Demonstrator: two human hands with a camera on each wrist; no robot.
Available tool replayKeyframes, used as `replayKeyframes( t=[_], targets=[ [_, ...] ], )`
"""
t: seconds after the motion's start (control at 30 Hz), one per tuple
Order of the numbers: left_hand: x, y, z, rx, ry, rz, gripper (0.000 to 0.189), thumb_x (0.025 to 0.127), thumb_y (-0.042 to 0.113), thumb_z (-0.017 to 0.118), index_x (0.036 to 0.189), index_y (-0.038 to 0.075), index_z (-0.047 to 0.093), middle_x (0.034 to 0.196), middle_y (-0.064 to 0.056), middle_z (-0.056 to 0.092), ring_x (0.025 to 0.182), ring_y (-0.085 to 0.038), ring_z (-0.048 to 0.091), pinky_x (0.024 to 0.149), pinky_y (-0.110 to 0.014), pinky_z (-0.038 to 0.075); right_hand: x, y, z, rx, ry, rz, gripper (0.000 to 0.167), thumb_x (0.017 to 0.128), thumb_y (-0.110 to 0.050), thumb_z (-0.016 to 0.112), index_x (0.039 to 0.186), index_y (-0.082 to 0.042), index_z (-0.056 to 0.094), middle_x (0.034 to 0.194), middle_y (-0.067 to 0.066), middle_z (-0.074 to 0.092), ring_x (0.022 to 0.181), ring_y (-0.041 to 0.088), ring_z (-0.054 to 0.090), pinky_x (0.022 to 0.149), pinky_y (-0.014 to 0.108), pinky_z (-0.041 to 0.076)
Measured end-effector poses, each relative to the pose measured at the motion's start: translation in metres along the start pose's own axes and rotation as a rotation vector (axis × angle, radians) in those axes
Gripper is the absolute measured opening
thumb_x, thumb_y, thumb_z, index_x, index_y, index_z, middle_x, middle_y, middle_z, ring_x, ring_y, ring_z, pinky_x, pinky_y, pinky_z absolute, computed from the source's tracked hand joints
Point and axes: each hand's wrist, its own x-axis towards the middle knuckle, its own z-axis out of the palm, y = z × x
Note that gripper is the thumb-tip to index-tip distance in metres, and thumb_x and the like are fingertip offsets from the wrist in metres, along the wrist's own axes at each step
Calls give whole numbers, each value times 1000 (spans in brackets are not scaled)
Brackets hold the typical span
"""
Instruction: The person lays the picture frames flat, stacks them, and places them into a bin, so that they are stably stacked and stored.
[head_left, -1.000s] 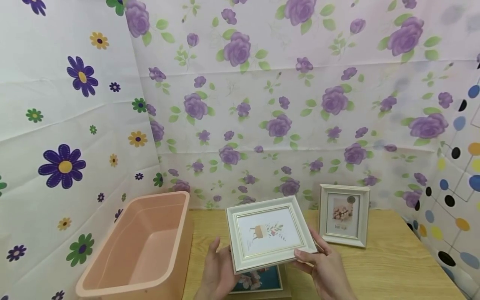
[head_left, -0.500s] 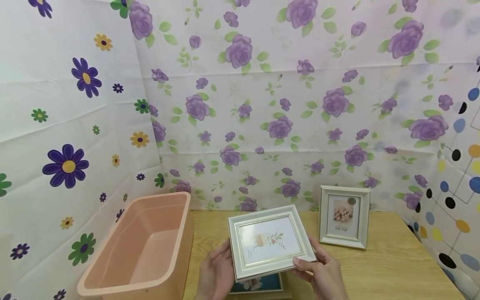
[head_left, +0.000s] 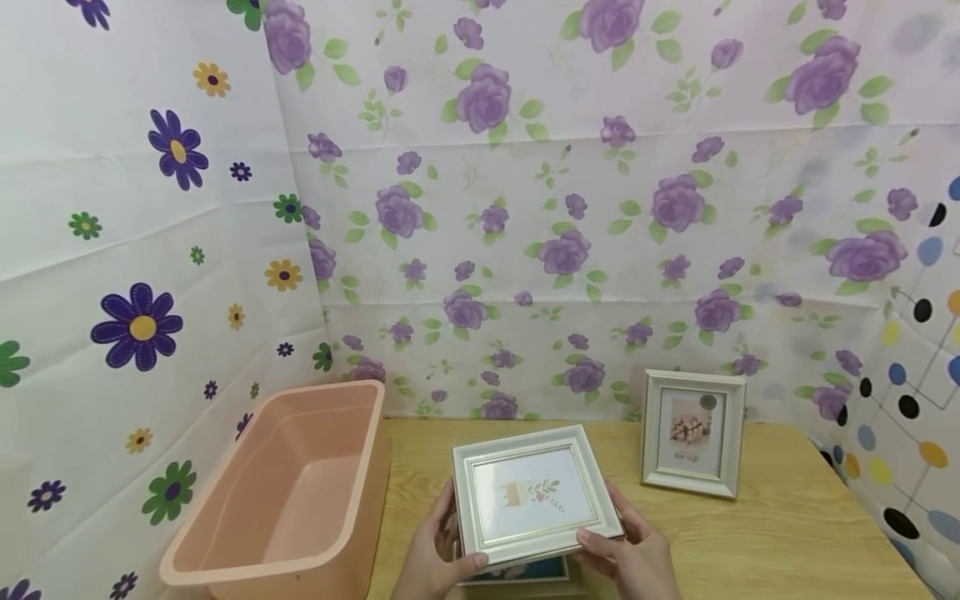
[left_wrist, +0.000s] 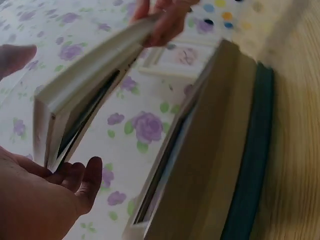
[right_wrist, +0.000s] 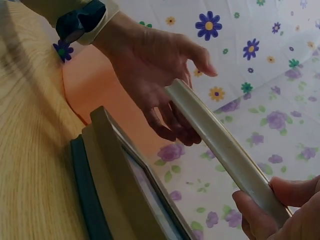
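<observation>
A rectangular off-white picture frame (head_left: 536, 493) with a thin gold inner edge is hovering, tilted face-up, just above a framed blue flower picture (head_left: 549, 569). Its white print, a tan pot-like shape with leafy sprigs, is lying sideways, and light is glinting across the left of its face. The person's left hand (head_left: 435, 557) is holding its left side; the right hand (head_left: 632, 550) is pinching its near right corner.

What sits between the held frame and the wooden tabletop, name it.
Between the held frame and the wooden tabletop is a stack with a teal layer at its bottom; the left wrist view shows it.
</observation>
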Motion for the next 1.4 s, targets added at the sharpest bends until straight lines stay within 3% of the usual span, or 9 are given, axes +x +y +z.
replayKeyframes(
  t=[0.13,0.27,0.43,0.53,0.67,0.77,0.93,1.17,1.4],
  targets=[
    [-6,3,0,292,79,-62,127,79,26,95,172,-5,15,169,-32,35,141,-42,55,100,-26,53,0,5,3,-30,6,6,100,81,18,85,167,-6,41,123,18,65,88,22,78,81,38,69],
    [-8,2,-3,459,132,-76,126,73,25,98,171,-3,25,165,-27,41,134,-32,54,99,-36,53,1,11,4,-55,7,15,102,80,18,86,168,-4,38,123,21,62,86,20,77,79,37,69],
    [-10,-7,-6,535,167,-28,126,69,22,100,168,-5,28,159,-23,47,130,-17,52,97,-30,54,3,16,3,-101,-7,-5,104,77,19,87,167,-1,39,115,20,66,84,21,76,77,38,69],
    [-11,-13,-8,596,176,26,130,67,25,102,167,-7,26,157,-25,47,122,-10,52,93,-27,53,5,16,1,-244,-23,-43,103,74,11,92,165,0,43,114,21,71,87,20,73,77,38,68],
    [-12,-15,-11,685,191,46,136,63,32,105,166,-9,26,155,-29,47,117,-18,56,88,-28,54,6,16,-1,-401,-59,-113,103,67,8,96,159,2,50,121,22,69,95,21,72,77,29,64],
    [-12,-15,-14,714,195,24,138,61,33,106,165,-9,26,156,-31,46,118,-28,59,88,-29,56,5,17,-3,-438,-100,-177,103,62,11,97,155,6,53,125,22,66,100,22,72,78,24,60],
    [-11,-16,-19,721,185,-1,139,60,32,107,165,-10,26,157,-32,45,124,-33,58,92,-31,57,5,19,-3,-494,-122,-266,102,58,8,101,150,10,56,135,25,63,105,23,69,81,23,59],
    [-10,-18,-22,781,190,-1,141,55,37,107,166,-5,30,155,-27,50,129,-36,58,98,-37,57,8,24,-1,-566,-116,-280,97,59,11,98,147,10,59,138,28,57,112,31,72,83,29,64],
    [-14,-20,-22,840,174,-19,139,56,37,108,165,-5,32,155,-29,50,134,-41,57,100,-42,58,10,34,-2,-578,-119,-287,94,57,11,97,145,10,62,130,23,61,108,25,71,81,23,61]
  ],
)
